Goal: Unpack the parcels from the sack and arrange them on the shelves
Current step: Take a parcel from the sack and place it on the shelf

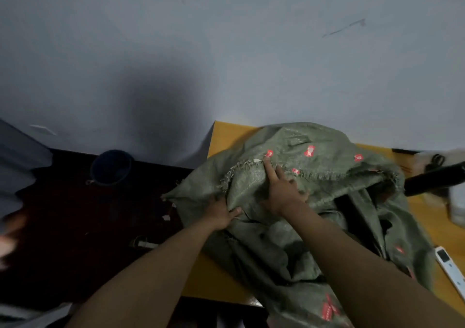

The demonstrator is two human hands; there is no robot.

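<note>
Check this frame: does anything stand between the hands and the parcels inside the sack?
Yes. The sack's own green cloth lies folded over its contents. The left hand grips a fold, the right hand rests on the frayed mouth edge. No parcel is clearly visible.

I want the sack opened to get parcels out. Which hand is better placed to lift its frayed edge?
The right hand: its fingers already lie at the sack edge. The left hand grips cloth lower down.

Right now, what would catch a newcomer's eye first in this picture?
A crumpled green sack with red marks sprawls over the yellow table at right. Both hands are on it: the left hand grips a fold, the right hand lies at the frayed mouth. A dark bucket sits on the floor, left.
</note>
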